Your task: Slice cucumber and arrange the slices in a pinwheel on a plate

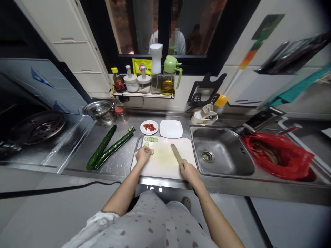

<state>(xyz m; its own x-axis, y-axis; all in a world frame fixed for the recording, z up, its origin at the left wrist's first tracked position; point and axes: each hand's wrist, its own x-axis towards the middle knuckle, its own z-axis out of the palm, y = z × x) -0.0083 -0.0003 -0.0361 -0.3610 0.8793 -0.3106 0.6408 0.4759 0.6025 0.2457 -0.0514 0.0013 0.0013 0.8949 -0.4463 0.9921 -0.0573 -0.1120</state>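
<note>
My right hand is wrapped round the handle of a kitchen knife, its blade low over the white cutting board and angled away from me. At the board's left side, my left hand is closed in a pinch on a thin cucumber slice. Another slice lies right beside those fingertips. Along the board's upper left edge, several cucumber slices overlap in a row. Two whole-looking cucumbers rest on the steel counter to the left, with small cut pieces near the far end of one.
Behind the board stand a small plate of chopped red pieces and a white square plate. The sink is on the right, with a red plastic bag beyond. A steel pot and jar stand back left, below a condiment rack.
</note>
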